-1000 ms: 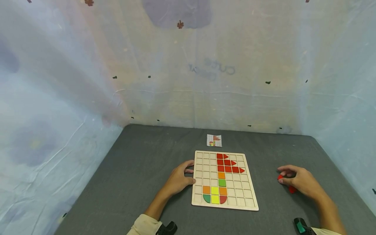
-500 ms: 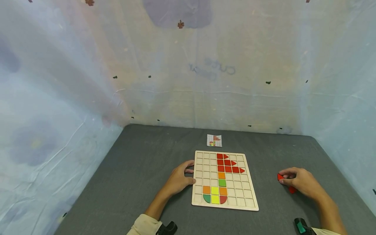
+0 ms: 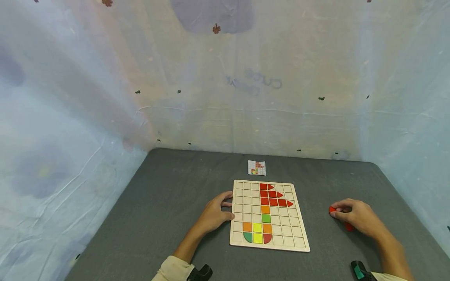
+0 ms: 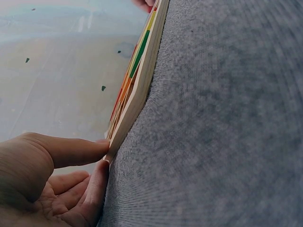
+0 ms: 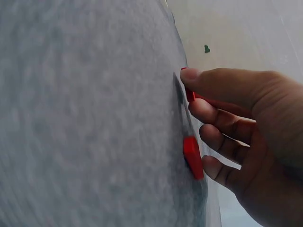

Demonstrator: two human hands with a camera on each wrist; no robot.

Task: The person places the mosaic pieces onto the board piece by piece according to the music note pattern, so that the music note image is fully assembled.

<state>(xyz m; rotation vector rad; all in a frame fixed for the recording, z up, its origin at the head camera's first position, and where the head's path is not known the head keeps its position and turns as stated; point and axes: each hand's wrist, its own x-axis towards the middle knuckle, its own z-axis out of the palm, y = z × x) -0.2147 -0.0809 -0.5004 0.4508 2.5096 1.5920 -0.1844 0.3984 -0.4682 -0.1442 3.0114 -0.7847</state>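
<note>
The pale wooden grid board (image 3: 286,231) lies flat on the dark table, with red, orange, yellow and green tiles in its squares. At its left edge is my left hand (image 3: 212,214), thumb and fingers spread along the side; the left wrist view shows the thumb tip (image 4: 102,147) against the wood. Off to the right, my right hand (image 3: 362,216) pinches a small red tile (image 5: 191,94) between thumb and index finger, close over the table. A second red tile (image 5: 192,157) lies on the cloth beneath that hand, beside its curled lower fingers.
Behind the board lies a small paper card (image 3: 256,168) printed with a coloured grid pattern. The table (image 3: 175,183) has a dark grey cloth surface. Pale plastic sheeting (image 3: 225,125) hangs around its back and sides.
My right hand has shifted slightly left with the red tile between its fingertips, and the second red tile stays in place. My left hand and the board have not moved.
</note>
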